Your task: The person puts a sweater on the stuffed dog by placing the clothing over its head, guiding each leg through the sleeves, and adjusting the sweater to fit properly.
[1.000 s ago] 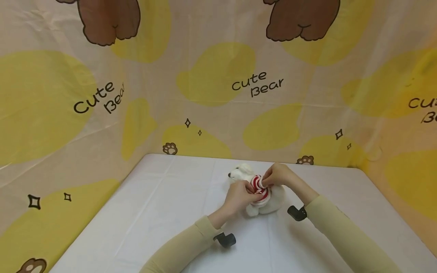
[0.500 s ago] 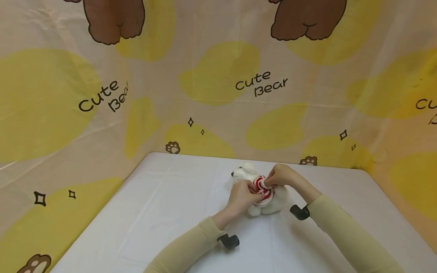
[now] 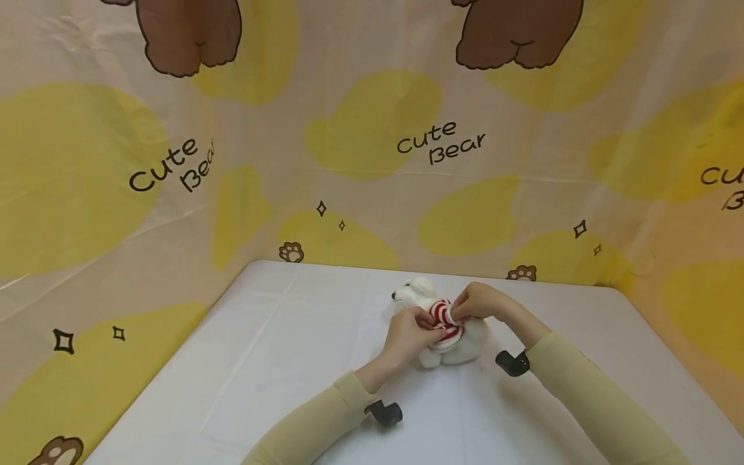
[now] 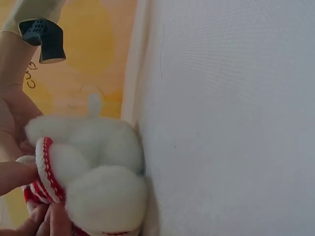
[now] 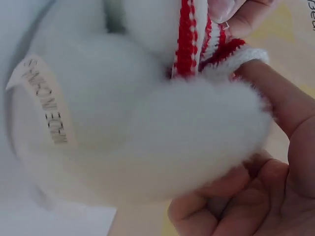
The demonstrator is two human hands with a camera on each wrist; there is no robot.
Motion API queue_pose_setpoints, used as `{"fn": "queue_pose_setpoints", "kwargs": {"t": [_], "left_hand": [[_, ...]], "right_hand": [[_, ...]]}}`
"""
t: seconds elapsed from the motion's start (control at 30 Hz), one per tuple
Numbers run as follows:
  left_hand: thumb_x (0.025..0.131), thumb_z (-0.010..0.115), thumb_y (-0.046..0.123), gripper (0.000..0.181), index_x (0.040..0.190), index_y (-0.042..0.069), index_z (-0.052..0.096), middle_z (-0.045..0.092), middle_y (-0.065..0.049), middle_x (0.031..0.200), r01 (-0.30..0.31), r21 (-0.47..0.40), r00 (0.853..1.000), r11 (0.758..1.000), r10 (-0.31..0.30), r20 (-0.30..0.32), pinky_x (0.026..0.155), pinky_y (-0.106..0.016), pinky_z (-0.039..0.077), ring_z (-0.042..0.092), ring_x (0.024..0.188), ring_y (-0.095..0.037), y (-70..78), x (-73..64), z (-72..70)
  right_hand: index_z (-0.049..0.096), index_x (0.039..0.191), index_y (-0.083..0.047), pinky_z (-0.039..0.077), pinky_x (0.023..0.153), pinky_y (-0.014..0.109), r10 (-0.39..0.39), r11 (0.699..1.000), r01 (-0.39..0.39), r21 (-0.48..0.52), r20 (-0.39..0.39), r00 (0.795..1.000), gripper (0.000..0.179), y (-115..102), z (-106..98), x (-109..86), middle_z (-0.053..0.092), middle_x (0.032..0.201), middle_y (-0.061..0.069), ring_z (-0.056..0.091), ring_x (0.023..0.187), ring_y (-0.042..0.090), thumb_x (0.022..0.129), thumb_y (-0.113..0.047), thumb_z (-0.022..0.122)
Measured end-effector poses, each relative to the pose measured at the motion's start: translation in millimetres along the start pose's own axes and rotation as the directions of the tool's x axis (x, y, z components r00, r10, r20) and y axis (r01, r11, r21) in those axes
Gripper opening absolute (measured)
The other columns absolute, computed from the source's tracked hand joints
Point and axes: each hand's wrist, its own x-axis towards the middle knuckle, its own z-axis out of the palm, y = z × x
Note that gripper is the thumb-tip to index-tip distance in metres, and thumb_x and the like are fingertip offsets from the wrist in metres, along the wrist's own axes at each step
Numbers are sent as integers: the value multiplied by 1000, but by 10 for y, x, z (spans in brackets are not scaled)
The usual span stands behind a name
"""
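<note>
Toy [image 3: 468, 342] on table [image 3: 290, 329], sweater [image 3: 440, 312] apparently around it

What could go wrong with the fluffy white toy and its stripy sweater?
The left hand and right hand both grip the sweater, so a hard tug might stretch its knitted stitches. Pulling could also slide or tip the toy, which rests on the table. And the toy's fur might get caught under the sweater's edge, since they touch.
</note>
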Motion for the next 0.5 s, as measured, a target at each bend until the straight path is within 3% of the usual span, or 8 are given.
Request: {"fn": "queue_pose_setpoints", "kwargs": {"t": [0.27,0.4,0.5], "left_hand": [[72,81,16,22,83,5,66,68,-1,75,1,-52,1000,999,-1,-2,60,-17,51,63,66,-2,-31,18,13],[72,81,16,22,83,5,66,68,-2,76,-15,-58,1000,998,15,-5,61,-17,51,63,67,-2,-23,36,16],[72,82,16,23,84,5,66,68,-2,76,-14,-67,1000,998,14,-7,61,-17,51,63,67,-2,-19,51,19]], "right_hand": [[73,92,-5,46,67,23,-3,991,-1,131,26,1000,20,120,11,-35,66,86,-3,54,77,7,78,-18,67],[71,94,-3,46,67,23,2,976,-8,219,28,1000,19,190,22,-48,64,88,-2,53,77,7,83,-17,65],[71,94,-4,44,68,23,-4,975,2,223,8,1000,19,211,34,-61,64,89,-2,52,80,8,83,-18,64]]}}
